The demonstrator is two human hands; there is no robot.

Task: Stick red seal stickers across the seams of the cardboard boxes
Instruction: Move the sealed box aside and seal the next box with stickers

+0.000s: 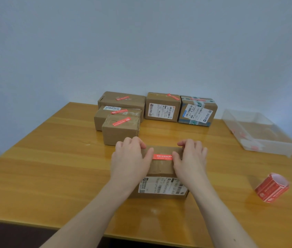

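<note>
A red sticker (pixel 162 157) is lying flat along the top of the cardboard box (pixel 161 169) right in front of me, near the middle of the wooden table (pixel 52 167). I am pressing down on its two ends with my thumbs: my left hand (pixel 130 161) is covering the left part of the box top, its thumb stretching in to touch the sticker's left end, and my right hand (pixel 190 161) is doing the same from the other side. The fingers of both hands are curling over the far edge of the box, lying close together, so I am holding the box between thumbs and fingers. A white shipping label (pixel 163 186) is showing on the box's near face, between my wrists.

Just behind this box, a small box (pixel 120 131) with a red strip on top is sitting in front of two more stacked boxes (pixel 121 106), each also wearing a red strip. To their right, two further boxes are standing side by side against the wall: a plain brown one (pixel 162 109) and one wrapped in printed tape (pixel 197 112), both with white labels and red strips on top.

On the table, well to my right, a roll of red stickers (pixel 272 187) is resting on its side. Farther back on the right, a clear plastic tray (pixel 258 133) is sitting with a few reddish scraps inside; I cannot tell what they are.
</note>
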